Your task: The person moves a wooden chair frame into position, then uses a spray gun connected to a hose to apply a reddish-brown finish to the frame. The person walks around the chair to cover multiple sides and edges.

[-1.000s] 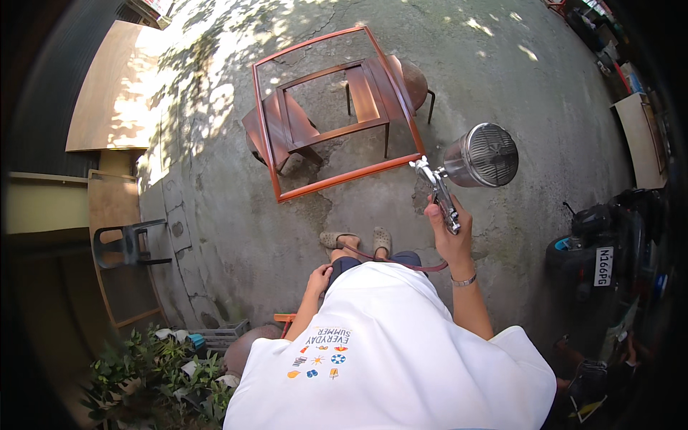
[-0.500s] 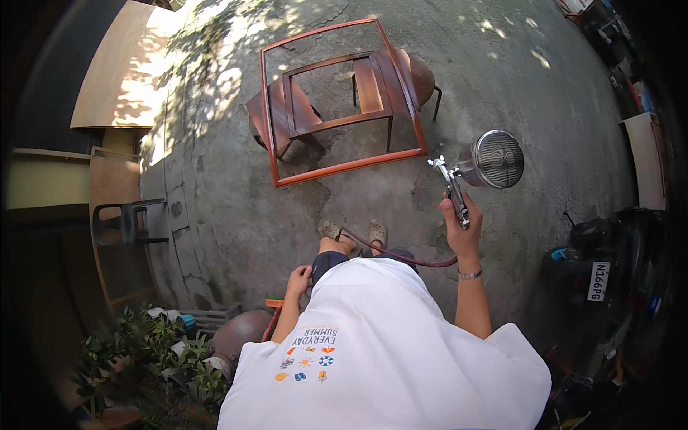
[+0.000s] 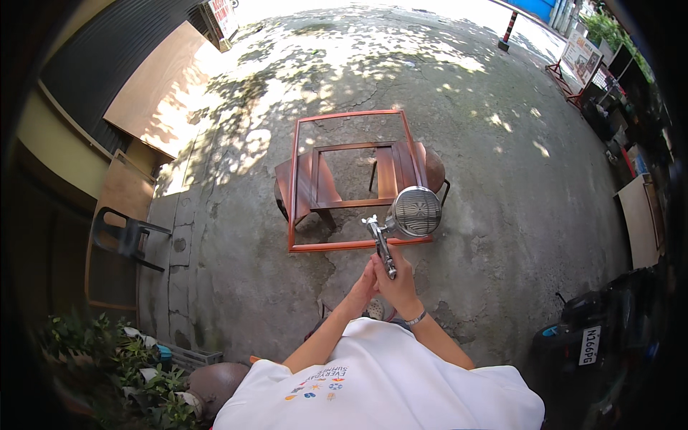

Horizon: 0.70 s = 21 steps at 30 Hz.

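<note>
Spray gun (image 3: 378,233) is located centrally ahead of the white shirt (image 3: 387,387), with its silver cup (image 3: 418,212) on the right side and the ribbed cap facing up toward the camera. Right hand (image 3: 398,278): fingers wrapped around the gun's handle. Left hand (image 3: 364,284): pressed against the right hand at the handle; I cannot tell whether its fingers also grip the metal.

Step in hand, as I judge it: steadying the gun with both hands at the near side of the reddish outer frame (image 3: 337,246). Any next move calls for a firm right-hand hold, a level cup and a nozzle kept off the wood.

Edges: in my view the cup overlaps the near right corner of the outer frame. I cannot confirm the height between them, so treat that corner as a contact risk. A smaller dark frame (image 3: 351,203) shows inside the outer one, with a round stool seat (image 3: 435,170) at its right.

Room for moving: concrete floor (image 3: 516,229) extends on both sides of the frames. Lateral limits are a dark plastic chair (image 3: 123,240) at left, plants (image 3: 107,373) at lower left, and a dark vehicle (image 3: 605,312) at lower right, all well apart from the gun.
</note>
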Available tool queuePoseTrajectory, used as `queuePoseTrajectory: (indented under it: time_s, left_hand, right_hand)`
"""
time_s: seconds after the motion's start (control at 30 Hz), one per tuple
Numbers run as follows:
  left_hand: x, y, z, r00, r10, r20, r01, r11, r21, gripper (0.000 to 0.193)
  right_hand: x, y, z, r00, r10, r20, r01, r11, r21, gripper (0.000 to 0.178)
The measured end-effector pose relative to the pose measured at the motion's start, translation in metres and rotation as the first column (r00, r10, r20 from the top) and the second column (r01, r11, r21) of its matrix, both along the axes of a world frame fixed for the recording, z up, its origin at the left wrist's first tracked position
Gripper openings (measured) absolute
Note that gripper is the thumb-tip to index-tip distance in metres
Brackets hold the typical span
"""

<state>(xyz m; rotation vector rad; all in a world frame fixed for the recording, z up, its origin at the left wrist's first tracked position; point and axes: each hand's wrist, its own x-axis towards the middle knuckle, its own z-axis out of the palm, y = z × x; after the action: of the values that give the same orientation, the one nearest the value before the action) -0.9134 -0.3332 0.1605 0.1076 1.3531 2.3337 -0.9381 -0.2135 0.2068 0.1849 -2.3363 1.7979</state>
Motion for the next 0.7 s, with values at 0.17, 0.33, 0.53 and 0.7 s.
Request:
queuePoseTrajectory:
  time_s: [0.17, 0.33, 0.53, 0.7]
  left_hand:
    - [0.023, -0.009, 0.000, 0.973, 0.205, 0.103, -0.215, 0.971, 0.101, 0.076]
    - [0.015, -0.018, -0.003, 0.816, 0.551, 0.177, -0.555, 0.832, -0.032, 0.064]
    - [0.019, -0.090, -0.009, 0.768, 0.632, 0.102, -0.611, 0.772, -0.178, 0.067]
    - [0.008, -0.125, -0.023, 0.778, 0.626, 0.058, -0.575, 0.746, -0.336, 0.068]
  right_hand:
    - [-0.010, -0.036, 0.002, 0.995, -0.024, -0.095, 0.040, 0.983, 0.181, 0.028]
    - [0.000, -0.082, 0.023, 0.999, 0.025, -0.032, -0.010, 0.914, 0.405, 0.041]
    - [0.004, -0.046, 0.094, 0.951, 0.284, 0.120, -0.308, 0.882, 0.357, 0.067]
    - [0.073, 0.028, 0.285, -0.017, -0.494, -0.869, 0.157, 0.857, -0.490, 0.090]
